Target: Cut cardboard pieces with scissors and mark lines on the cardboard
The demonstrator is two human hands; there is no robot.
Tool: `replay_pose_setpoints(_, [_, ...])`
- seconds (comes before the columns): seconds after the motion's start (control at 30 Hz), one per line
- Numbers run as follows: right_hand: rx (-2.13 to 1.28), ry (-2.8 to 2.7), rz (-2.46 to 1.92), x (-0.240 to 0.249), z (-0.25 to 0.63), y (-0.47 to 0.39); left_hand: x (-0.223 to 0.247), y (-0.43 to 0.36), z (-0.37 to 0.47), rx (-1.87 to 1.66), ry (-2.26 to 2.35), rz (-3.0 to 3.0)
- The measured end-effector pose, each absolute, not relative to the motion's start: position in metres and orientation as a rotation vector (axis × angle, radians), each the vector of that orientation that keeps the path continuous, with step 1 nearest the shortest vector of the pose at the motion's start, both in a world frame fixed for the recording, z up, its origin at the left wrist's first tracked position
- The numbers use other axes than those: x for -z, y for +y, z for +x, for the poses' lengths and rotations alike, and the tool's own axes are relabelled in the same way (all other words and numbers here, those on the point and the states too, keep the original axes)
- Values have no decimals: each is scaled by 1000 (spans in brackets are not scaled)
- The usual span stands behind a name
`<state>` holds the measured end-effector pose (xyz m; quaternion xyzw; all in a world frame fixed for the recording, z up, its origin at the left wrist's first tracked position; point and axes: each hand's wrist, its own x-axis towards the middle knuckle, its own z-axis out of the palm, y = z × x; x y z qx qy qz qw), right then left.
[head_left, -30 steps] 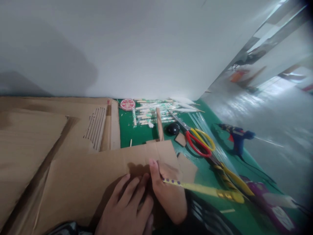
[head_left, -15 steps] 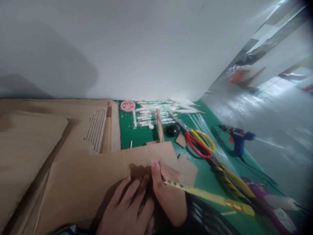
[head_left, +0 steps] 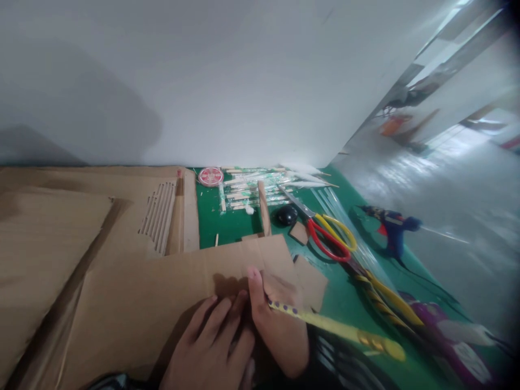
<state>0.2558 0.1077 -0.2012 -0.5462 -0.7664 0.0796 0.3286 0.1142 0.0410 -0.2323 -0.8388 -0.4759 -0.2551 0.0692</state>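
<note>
A large piece of brown cardboard (head_left: 154, 303) lies in front of me. My left hand (head_left: 215, 341) rests on it, fingers spread and slightly bent, with nothing in its grasp. Just to its right, my right hand (head_left: 278, 327) is closed on a yellow strip-like handle (head_left: 337, 325) with purple dots near the fingers and a rounded gold-marked end pointing right. The tip of what it holds is hidden behind the fingers. Both hands are close together at the bottom centre, and a dark shadow falls on the cardboard ahead of the fingertips.
Red-and-yellow scissors (head_left: 329, 238), a black round object (head_left: 286, 215) and a wooden stick (head_left: 264, 208) lie beyond the cardboard. Wrapped sticks (head_left: 252, 189) sit by the wall. A blue glue gun (head_left: 394, 230) is at right. More cardboard (head_left: 44, 244) lies left.
The yellow handle's far end has swung slightly left and down. The right thumb has shifted a little left. My left hand is nearly unchanged.
</note>
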Motion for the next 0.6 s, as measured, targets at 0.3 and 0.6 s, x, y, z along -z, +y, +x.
replay_pose_setpoints(0.3, [-147, -2013, -1448, 199, 254, 106, 230, 42, 114, 743, -1437, -2527])
replay_pose_setpoints(0.6, [-226, -1997, -1448, 204, 253, 105, 229, 41, 115, 758, -1436, -2523])
